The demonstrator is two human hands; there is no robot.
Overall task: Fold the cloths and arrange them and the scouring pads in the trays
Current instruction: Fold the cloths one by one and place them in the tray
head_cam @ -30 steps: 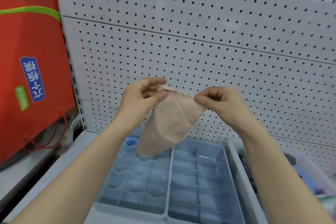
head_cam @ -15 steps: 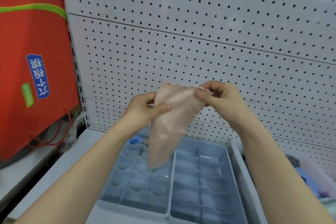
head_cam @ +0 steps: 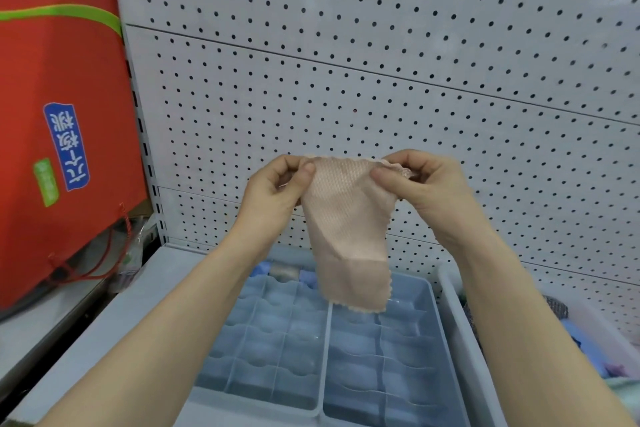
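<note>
- Both hands pinch the top edge of a peach cloth [head_cam: 346,225] at mid-frame: the left hand [head_cam: 273,191] grips its left corner between thumb and curled fingers, and the right hand [head_cam: 426,187] grips its right corner the same way, with some of the edge bunched inside the fingers.
- From that edge the cloth hangs in the air, its textured weave facing the camera. It narrows below the hands, has a crease across its lower part and ends in a scalloped hem.
- Its hem hangs in front of two blue-grey divided trays in the lower centre of the frame, a left tray [head_cam: 263,343] and a right tray [head_cam: 356,347], which sit side by side and touch along their long walls.
- Small blue and grey items [head_cam: 285,272] sit in the far row of the left tray; they are too blurred to name.
- At the lower right, a white bin [head_cam: 453,305] just beside the right tray holds dark, blue and pale green fabrics.
- Behind everything, a white pegboard [head_cam: 346,62] fills the upper frame.
- At the upper left stands a red bag [head_cam: 62,80] with a blue label [head_cam: 67,146], a green band and red cord handles.
</note>
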